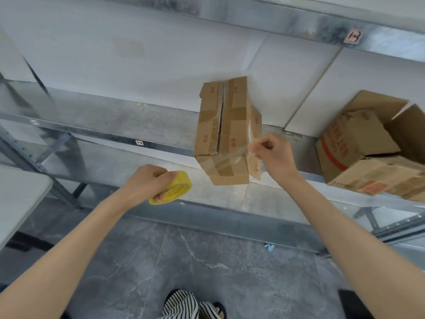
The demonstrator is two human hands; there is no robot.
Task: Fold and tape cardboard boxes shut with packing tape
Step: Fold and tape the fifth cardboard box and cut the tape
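Head: left hand (147, 180) round tape roll (180, 184), right hand (273, 155) on strip (240, 154)

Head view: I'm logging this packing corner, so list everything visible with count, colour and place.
box: 1, brown, on the rack shelf, centre
tape strip: 1, clear, from the box's near edge to the right hand
tape roll: 1, yellow, in the left hand
other boxes: at least 2, brown with red print, shelf right
rack: 1, grey metal, across the view
labels: 2, white, on rack beams
table: 1, pale grey, left edge
scrap: 1, blue, on the floor
floor: grey, marbled
trousers: striped black-white, bottom
left hand: grips the roll
right hand: pinches the strip
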